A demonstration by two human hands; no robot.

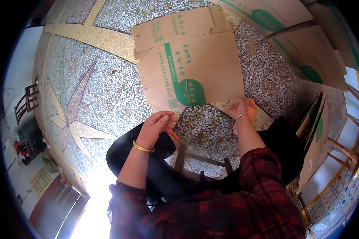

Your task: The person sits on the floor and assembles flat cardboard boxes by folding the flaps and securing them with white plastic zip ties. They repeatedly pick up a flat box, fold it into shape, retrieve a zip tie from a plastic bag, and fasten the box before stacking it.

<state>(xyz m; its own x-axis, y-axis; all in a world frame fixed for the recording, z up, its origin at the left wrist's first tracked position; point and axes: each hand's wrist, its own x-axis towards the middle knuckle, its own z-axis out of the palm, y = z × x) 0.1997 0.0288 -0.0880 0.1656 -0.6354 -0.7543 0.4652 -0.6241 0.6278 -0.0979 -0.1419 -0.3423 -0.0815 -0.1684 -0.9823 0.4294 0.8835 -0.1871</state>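
A flattened brown cardboard box (223, 59) with green printing lies on the speckled floor in front of me. My left hand (159, 123), with a gold bangle at the wrist, is close to the box's near left corner. Its fingers curl in toward the thumb; whether anything small is between them is hidden. At the near right corner is my right hand (239, 110), wearing a pale bangle. Its fingers are partly stretched and hold nothing that I can see. An orange slipper (250, 107) shows just beside that hand.
More flattened boxes (299, 51) lie at the far right, and others (317, 135) lean upright beside my right leg. A small wooden stool (205, 160) is between my legs. Wooden chairs stand at the right (353, 149) and far left (28, 101).
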